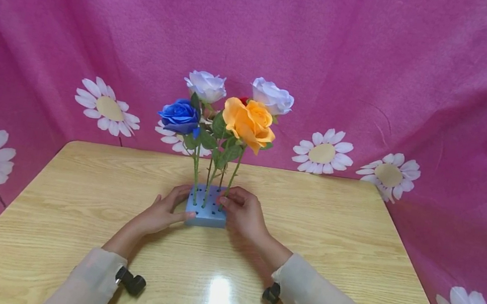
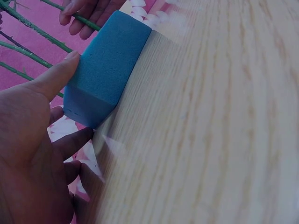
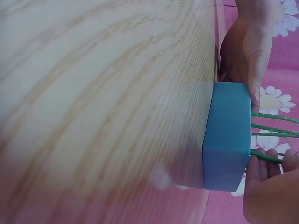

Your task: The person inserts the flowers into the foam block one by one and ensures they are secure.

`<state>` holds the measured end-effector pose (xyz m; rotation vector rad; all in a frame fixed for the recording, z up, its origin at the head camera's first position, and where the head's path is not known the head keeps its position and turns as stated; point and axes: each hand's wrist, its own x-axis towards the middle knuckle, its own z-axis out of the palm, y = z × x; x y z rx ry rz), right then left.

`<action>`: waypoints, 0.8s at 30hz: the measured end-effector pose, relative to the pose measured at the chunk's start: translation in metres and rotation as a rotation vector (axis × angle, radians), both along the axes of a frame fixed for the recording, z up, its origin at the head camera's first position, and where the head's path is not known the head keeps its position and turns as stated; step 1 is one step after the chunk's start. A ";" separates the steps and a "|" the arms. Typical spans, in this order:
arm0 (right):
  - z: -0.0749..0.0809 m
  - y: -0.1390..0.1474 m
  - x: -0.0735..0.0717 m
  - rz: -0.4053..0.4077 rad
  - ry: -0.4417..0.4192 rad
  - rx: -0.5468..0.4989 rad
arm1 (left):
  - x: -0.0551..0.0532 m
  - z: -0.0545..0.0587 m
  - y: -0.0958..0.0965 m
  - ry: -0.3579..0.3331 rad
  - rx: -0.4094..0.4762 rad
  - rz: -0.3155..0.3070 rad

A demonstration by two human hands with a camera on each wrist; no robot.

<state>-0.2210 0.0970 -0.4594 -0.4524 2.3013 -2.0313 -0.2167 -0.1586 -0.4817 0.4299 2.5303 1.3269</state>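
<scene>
A blue foam block with holes in its top stands on the table, several artificial roses upright in it. My left hand holds the block's left end, thumb along the top edge and fingers at the side. At the right end, my right hand pinches the lower stem of an orange rose, close above the block. Left of it is a blue rose; behind rise two pale lilac-white roses. A red bloom is mostly hidden behind the orange one. Green stems also show in the right wrist view.
The wood-grain table reaches back to a pink cloth printed with large white daisies. A black wrist strap piece sits at the left cuff, and another at the right. Light reflects off the table's front.
</scene>
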 end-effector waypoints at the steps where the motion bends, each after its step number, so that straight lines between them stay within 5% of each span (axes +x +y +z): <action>1: 0.000 0.000 0.000 0.001 0.001 -0.001 | 0.000 0.000 0.000 -0.004 0.001 0.002; 12: -0.001 0.003 -0.001 -0.019 0.046 0.038 | 0.000 0.000 0.000 -0.018 0.009 0.006; 24: -0.002 0.017 0.004 -0.070 -0.010 0.029 | 0.001 0.001 0.000 0.006 0.006 -0.003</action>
